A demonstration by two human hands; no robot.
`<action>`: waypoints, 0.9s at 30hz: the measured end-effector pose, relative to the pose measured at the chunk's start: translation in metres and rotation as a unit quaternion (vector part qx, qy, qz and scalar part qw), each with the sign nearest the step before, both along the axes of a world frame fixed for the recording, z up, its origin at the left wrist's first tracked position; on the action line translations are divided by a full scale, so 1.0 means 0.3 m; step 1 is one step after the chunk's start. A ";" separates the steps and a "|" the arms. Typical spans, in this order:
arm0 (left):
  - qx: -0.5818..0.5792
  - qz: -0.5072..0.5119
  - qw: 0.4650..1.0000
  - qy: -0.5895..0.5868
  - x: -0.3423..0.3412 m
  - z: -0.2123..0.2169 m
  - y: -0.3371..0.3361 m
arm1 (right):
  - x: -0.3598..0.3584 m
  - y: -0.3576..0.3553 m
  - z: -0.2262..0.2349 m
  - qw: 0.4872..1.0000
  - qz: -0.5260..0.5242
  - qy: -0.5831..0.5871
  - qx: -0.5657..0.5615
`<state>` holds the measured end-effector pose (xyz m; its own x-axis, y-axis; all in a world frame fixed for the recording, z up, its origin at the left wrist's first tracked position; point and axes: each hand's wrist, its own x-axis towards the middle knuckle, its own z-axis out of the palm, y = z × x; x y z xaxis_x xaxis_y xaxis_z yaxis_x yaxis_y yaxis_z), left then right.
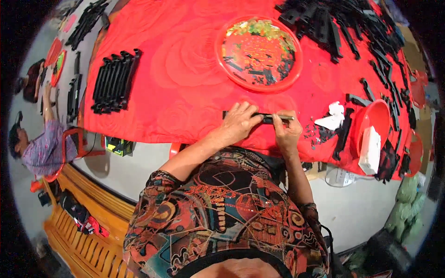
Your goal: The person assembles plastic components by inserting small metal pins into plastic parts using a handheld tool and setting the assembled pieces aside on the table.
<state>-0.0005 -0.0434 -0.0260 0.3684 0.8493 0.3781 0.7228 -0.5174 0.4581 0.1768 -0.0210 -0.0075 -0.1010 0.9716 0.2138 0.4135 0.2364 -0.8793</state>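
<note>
At the near edge of the red-covered table, my left hand [241, 121] is closed on a long black plastic part [267, 120], pressing it down on the cloth. One end of the part pokes out left of the fingers. Close by on the right, my right hand [288, 129] pinches a slim, pen-like metallic tool [288, 117]. The tool lies almost flat, pointing left toward the black part. Its tip is too small to make out. Beyond my hands stands a round red tray [297, 69] with small black pieces and yellow-green bits in it.
Several black parts [116, 82] lie in a neat row at left. More black parts [324, 28] are heaped at far right. Nearer right are black scraps [320, 133], white tissue [332, 116], a red bowl [376, 113] and a white box [370, 150]. Another person [46, 146] sits at left.
</note>
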 end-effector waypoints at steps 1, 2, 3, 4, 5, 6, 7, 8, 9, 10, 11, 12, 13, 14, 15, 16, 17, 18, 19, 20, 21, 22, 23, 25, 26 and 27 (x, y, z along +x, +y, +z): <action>0.009 -0.001 1.000 0.002 0.001 -0.008 -0.002 | 0.002 -0.003 0.005 0.999 0.002 -0.021 0.031; 0.010 0.004 1.000 -0.005 0.004 0.000 -0.003 | -0.001 0.004 0.006 0.997 0.010 -0.037 0.065; 0.014 -0.004 1.000 0.013 0.011 -0.022 0.000 | 0.003 0.001 -0.008 0.998 0.006 -0.018 0.062; 0.040 -0.005 0.999 -0.007 0.030 -0.045 0.011 | 0.016 0.001 -0.020 0.998 -0.003 -0.002 0.060; 0.025 -0.018 0.999 -0.021 0.034 -0.036 0.013 | 0.027 0.002 -0.028 0.999 -0.002 0.002 0.046; 0.020 -0.028 0.999 -0.016 0.035 -0.030 0.013 | 0.035 0.002 -0.032 0.999 -0.005 0.003 0.032; 0.029 -0.018 0.999 -0.008 0.035 -0.025 0.006 | 0.036 0.003 -0.032 1.000 -0.004 0.000 0.012; 0.036 -0.011 0.999 -0.002 0.033 -0.018 -0.008 | 0.028 0.003 -0.007 1.000 -0.006 -0.005 -0.009; 0.038 0.000 0.999 0.006 0.023 -0.013 -0.037 | 0.016 -0.003 0.022 0.999 0.010 -0.033 0.004; 0.034 0.022 0.999 0.008 0.023 -0.004 -0.055 | 0.015 -0.008 0.012 0.999 0.016 -0.029 0.008; 0.029 0.042 0.999 0.010 0.018 0.003 -0.066 | 0.019 -0.018 -0.011 0.999 0.003 0.050 0.021; 0.032 0.044 0.998 0.013 0.000 0.008 -0.076 | 0.022 -0.025 -0.025 0.991 -0.011 0.127 0.032; 0.041 0.070 0.997 0.013 -0.029 0.015 -0.091 | 0.022 -0.033 -0.003 0.990 -0.011 0.124 0.070; 0.049 0.091 0.995 0.012 -0.059 0.030 -0.107 | 0.023 -0.039 -0.001 0.989 -0.019 0.124 0.072; 0.051 0.109 0.993 0.017 -0.099 0.047 -0.121 | 0.024 -0.041 -0.001 0.986 -0.025 0.157 0.049; 0.055 0.130 0.990 0.023 -0.147 0.066 -0.134 | 0.022 -0.042 0.000 0.981 -0.032 0.189 0.028; 0.074 0.158 0.984 0.013 -0.193 0.088 -0.136 | 0.002 -0.049 0.012 0.972 -0.052 0.227 -0.024; 0.084 0.187 0.979 0.010 -0.252 0.070 -0.146 | -0.005 -0.050 0.004 0.974 -0.030 0.221 -0.043; 0.087 0.215 0.973 0.013 -0.307 0.087 -0.148 | -0.005 -0.057 -0.012 0.976 -0.029 0.201 -0.081; 0.126 0.234 0.963 0.040 -0.371 0.093 -0.138 | -0.006 -0.065 -0.029 0.976 -0.030 0.182 -0.120; 0.127 0.265 0.953 0.071 -0.435 0.097 -0.133 | -0.012 -0.073 -0.058 0.976 -0.024 0.187 -0.109; 0.121 0.304 0.942 0.081 -0.503 0.094 -0.131 | -0.018 -0.079 -0.075 0.976 -0.018 0.193 -0.097; 0.137 0.326 0.929 0.113 -0.566 0.098 -0.115 | -0.022 -0.081 -0.074 0.981 -0.011 0.173 -0.083; 0.108 0.402 0.892 0.175 -0.695 0.088 -0.085 | -0.027 -0.089 -0.083 0.981 -0.023 0.171 -0.088; 0.100 0.433 0.869 0.219 -0.774 0.056 -0.074 | -0.030 -0.094 -0.082 0.984 -0.027 0.153 -0.087; 0.078 0.474 0.851 0.214 -0.800 0.059 -0.058 | -0.030 -0.099 -0.081 0.984 -0.039 0.152 -0.083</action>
<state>-0.2404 -0.0608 -0.0083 -0.3209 0.7937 0.5168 0.9327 0.3598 0.0266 0.1676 -0.0508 -0.0317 0.0199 0.9980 0.0602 0.1362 0.0570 -0.9890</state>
